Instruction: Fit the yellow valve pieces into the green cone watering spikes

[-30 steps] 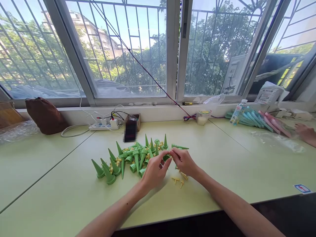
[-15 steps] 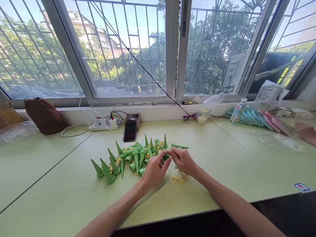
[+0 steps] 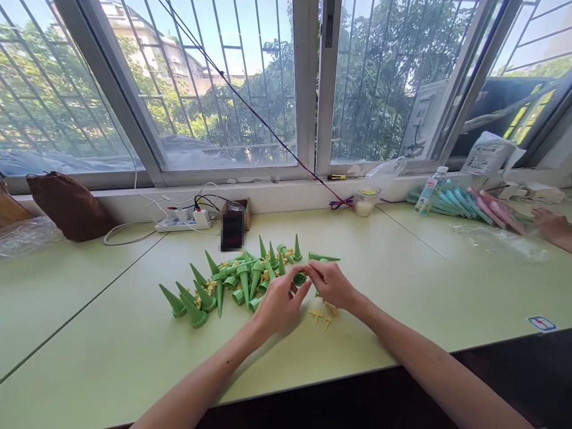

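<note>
My left hand [image 3: 280,299] and my right hand [image 3: 329,283] meet at the fingertips just in front of a pile of green plastic cone spikes [image 3: 243,275]. Both hands are closed in a pinch; whatever lies between the fingertips is too small or too hidden to make out. A green cap-like end [image 3: 299,278] shows between and behind the fingers. Beyond my right hand one green spike [image 3: 324,257] lies on its side. Small yellow T-shaped plastic pieces [image 3: 316,314] lie below my right hand, and more are mixed into the pile.
A phone-like dark object [image 3: 232,231] leans on a small box behind the pile. Along the window stand a power strip [image 3: 184,221], a brown bag [image 3: 71,205], a plastic cup [image 3: 364,204] and a bottle [image 3: 431,190]. Another person's hand [image 3: 550,226] is at far right by teal and pink packets [image 3: 496,211].
The view has shifted slightly, so the scene sits a little higher and further left. My hands stay together at the fingertips with almost no visible change in pose.
</note>
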Demonstrator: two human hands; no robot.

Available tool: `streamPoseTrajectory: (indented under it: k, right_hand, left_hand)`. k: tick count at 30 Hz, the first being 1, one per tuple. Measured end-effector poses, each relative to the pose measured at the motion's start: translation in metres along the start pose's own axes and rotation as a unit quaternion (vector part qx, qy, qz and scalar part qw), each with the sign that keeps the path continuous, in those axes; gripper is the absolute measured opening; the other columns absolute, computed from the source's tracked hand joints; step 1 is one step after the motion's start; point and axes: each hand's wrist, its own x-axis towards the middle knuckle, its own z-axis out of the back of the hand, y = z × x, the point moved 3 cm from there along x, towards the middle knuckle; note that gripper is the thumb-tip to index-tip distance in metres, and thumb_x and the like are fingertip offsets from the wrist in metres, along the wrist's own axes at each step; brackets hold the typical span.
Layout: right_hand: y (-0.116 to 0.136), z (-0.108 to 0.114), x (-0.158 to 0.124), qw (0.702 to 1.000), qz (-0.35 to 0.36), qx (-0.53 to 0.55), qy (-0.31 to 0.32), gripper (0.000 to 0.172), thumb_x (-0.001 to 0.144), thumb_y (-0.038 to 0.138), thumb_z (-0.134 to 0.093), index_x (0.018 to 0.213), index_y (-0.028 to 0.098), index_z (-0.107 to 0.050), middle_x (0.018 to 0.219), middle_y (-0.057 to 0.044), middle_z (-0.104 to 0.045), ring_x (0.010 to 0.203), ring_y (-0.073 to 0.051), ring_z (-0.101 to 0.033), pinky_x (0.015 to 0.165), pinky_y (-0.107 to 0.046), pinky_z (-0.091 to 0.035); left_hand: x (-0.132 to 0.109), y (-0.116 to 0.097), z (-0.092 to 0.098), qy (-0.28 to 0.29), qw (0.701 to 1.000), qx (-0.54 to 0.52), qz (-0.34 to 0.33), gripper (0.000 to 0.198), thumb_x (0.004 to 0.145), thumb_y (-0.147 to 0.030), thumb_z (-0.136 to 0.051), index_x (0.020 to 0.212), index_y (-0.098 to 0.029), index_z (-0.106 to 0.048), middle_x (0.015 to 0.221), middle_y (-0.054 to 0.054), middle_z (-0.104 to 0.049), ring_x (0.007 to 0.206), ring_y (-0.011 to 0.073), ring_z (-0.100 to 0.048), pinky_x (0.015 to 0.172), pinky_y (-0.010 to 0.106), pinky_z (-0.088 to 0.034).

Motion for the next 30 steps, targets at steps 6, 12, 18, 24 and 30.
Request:
streamPoseTrajectory:
  k: [6,12,18,24,30]
  right_hand:
    - [0.0016,0.0013,-0.0007,1.0,0.005,-0.005,-0.011,0.032,0.101,0.025,-0.041,0.069,0.02,-0.042,0.057,0.005,-0.041,0.052,-0.01,-0.034,0.053,-0.024,-0.027]
    - [0.0061,0.0026,-0.0016,0.999,0.023,0.009,-0.043,0.032,0.1,0.024,-0.042,0.068,0.02,-0.044,0.057,0.005,-0.045,0.05,-0.01,-0.034,0.053,-0.024,-0.028]
    - [0.0049,0.0012,-0.0015,0.998,0.035,0.02,-0.052,0.033,0.1,0.025,-0.042,0.067,0.02,-0.041,0.056,0.005,-0.041,0.05,-0.01,-0.033,0.051,-0.024,-0.028]
    - [0.005,0.0004,-0.0016,0.997,0.037,0.018,-0.062,0.035,0.1,0.026,-0.041,0.066,0.021,-0.036,0.055,0.006,-0.039,0.049,-0.01,-0.032,0.051,-0.025,-0.027]
    - [0.0043,-0.0003,-0.0018,0.998,0.032,0.013,-0.057,0.037,0.102,0.031,-0.037,0.066,0.021,-0.039,0.056,0.004,-0.041,0.049,-0.011,-0.034,0.052,-0.026,-0.028]
  left_hand:
    - [0.0,-0.0013,-0.0001,0.011,1.0,0.002,0.001,0.029,0.095,-0.037,-0.051,0.118,-0.021,-0.054,0.061,-0.006,-0.059,0.046,0.0096,-0.053,0.051,0.02,-0.043]
    - [-0.0013,-0.0025,0.0035,-0.015,0.999,-0.031,-0.032,0.028,0.099,-0.035,-0.045,0.12,-0.02,-0.056,0.069,-0.002,-0.066,0.054,0.0105,-0.06,0.059,0.021,-0.049]
    - [-0.0024,-0.0014,0.0034,-0.045,0.997,-0.04,-0.053,0.026,0.1,-0.033,-0.043,0.112,-0.019,-0.062,0.071,-0.001,-0.066,0.056,0.0099,-0.061,0.054,0.019,-0.047]
    - [-0.0038,0.001,0.0024,-0.05,0.995,-0.069,-0.053,0.026,0.1,-0.033,-0.043,0.105,-0.019,-0.065,0.077,0.001,-0.067,0.068,0.0122,-0.068,0.056,0.018,-0.05]
    - [-0.0026,-0.0002,0.0023,-0.063,0.995,-0.047,-0.057,0.022,0.097,-0.032,-0.049,0.107,-0.019,-0.064,0.085,0.003,-0.072,0.068,0.0131,-0.069,0.057,0.02,-0.054]
